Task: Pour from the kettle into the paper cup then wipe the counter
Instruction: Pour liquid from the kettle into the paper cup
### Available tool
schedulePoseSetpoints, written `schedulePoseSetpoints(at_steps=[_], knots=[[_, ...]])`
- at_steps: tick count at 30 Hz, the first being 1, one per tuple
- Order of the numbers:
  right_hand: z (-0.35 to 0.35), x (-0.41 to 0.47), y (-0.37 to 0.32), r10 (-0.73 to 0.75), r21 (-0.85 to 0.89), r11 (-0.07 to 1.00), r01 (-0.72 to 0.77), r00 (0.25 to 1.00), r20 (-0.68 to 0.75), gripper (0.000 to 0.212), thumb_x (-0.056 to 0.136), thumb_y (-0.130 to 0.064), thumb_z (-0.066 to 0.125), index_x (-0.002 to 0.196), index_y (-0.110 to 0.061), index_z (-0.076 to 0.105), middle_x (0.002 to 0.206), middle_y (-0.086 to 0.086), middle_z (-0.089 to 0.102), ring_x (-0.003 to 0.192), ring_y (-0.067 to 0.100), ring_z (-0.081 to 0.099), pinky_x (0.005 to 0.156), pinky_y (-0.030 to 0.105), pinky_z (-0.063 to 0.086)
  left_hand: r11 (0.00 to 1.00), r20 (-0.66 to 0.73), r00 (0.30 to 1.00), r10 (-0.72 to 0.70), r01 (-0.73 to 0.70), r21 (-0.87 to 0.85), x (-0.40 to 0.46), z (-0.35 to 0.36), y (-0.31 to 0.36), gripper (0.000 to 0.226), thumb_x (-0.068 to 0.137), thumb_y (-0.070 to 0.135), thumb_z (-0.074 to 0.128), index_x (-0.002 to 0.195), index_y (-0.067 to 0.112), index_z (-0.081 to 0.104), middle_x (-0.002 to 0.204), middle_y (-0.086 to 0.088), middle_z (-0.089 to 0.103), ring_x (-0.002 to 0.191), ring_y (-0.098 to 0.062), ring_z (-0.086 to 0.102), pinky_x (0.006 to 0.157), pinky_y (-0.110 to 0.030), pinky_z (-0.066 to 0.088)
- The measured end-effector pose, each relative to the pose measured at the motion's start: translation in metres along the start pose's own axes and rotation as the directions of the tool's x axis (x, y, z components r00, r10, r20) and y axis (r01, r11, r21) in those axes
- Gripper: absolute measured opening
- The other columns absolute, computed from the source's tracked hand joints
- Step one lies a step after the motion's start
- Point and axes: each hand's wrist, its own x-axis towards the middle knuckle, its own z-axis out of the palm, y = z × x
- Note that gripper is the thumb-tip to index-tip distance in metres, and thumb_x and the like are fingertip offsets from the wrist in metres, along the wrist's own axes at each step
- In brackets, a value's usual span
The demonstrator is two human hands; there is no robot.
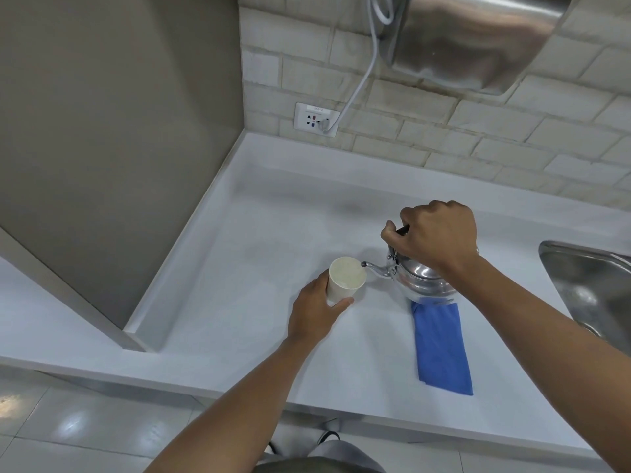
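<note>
White laminate forms the tabletop (259, 233), which runs into a corner between a plain beige side panel (102, 148) and a pale brick-pattern tiled wall (478, 138).

The off-white paper cup (345, 278) stands upright near the middle of the tabletop. The left hand (316, 314) is wrapped around the cup's lower wall from the near-left side, thumb pressed against the near face, the remaining fingers curled round the far-left side and largely hidden.

The polished steel kettle (421, 279) is just to the right of the cup, tilted toward it. Its curved spout (374, 266) reaches the cup's right rim, with the tip over the opening. A stream cannot be made out, and whether the cup holds liquid cannot be determined. The right hand (432, 233) is closed in a fist around the kettle's dark top handle (402, 229), knuckles up, forearm crossing over the kettle body.

A folded blue cloth (440, 349) lies flat on the tabletop. Its far end sits at the kettle's base; contact between the two cannot be confirmed. Its near end lies close to the front edge.

A stainless steel sink (590, 285) is recessed at the right edge. A white wall socket (316, 119) holds a white cable (362, 76) leading up to a brushed-metal wall unit (478, 39).
</note>
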Motion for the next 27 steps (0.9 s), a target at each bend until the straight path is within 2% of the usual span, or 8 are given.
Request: schedulePoseSetpoints(at_steps=[5,10,13,23,27], knots=[[0.0000,0.0009,-0.0017,-0.019,-0.007,1.000,0.019,1.000,0.011,0.044,0.074,-0.037,0.054,0.044,-0.015,0.031,0.038,-0.002,0.020,0.036,0.022,0.020,0.052,0.022,0.016,1.000,-0.011,1.000,0.002,-0.002,-0.004,-0.0002,-0.0004,0.0003,0.062,0.078,0.055,0.079,0.129,0.030,0.055,0.114,0.012,0.068,0.101,-0.012,0.061,0.076,-0.026,0.045],[0.0000,0.0016,-0.0028,-0.026,-0.008,1.000,0.026,0.999,0.020,0.043,0.074,-0.036,0.055,0.044,-0.015,0.032,0.038,-0.003,0.020,0.036,0.022,0.020,0.052,0.021,0.015,1.000,-0.006,1.000,0.007,-0.007,-0.005,0.0000,-0.0004,0.0001,0.065,0.078,0.056,0.079,0.133,0.031,0.054,0.119,0.012,0.068,0.105,-0.013,0.061,0.086,-0.035,0.053],[-0.0015,0.0038,-0.0031,-0.032,-0.007,0.999,0.033,0.999,0.017,0.043,0.073,-0.035,0.057,0.044,-0.016,0.031,0.038,-0.003,0.019,0.036,0.021,0.020,0.053,0.021,0.014,1.000,-0.002,1.000,0.008,-0.008,-0.003,0.0000,-0.0004,0.0000,0.065,0.078,0.056,0.078,0.133,0.031,0.054,0.120,0.012,0.068,0.106,-0.013,0.061,0.087,-0.035,0.054],[-0.0023,0.0052,-0.0080,-0.066,-0.014,0.998,0.066,0.998,0.010,0.042,0.075,-0.037,0.053,0.046,-0.015,0.032,0.039,-0.001,0.021,0.037,0.024,0.022,0.052,0.023,0.020,1.000,-0.010,1.000,0.011,-0.011,-0.013,-0.0004,-0.0017,0.0016,0.062,0.078,0.055,0.079,0.130,0.031,0.055,0.117,0.013,0.068,0.102,-0.011,0.062,0.082,-0.029,0.051],[-0.0011,0.0053,-0.0101,-0.073,-0.012,0.997,0.073,0.997,0.010,0.042,0.075,-0.036,0.053,0.046,-0.015,0.032,0.039,0.000,0.022,0.037,0.025,0.023,0.052,0.024,0.023,1.000,-0.005,1.000,0.008,-0.008,-0.010,-0.0001,-0.0014,0.0010,0.064,0.078,0.055,0.078,0.133,0.031,0.054,0.118,0.012,0.069,0.104,-0.013,0.062,0.084,-0.032,0.052]])
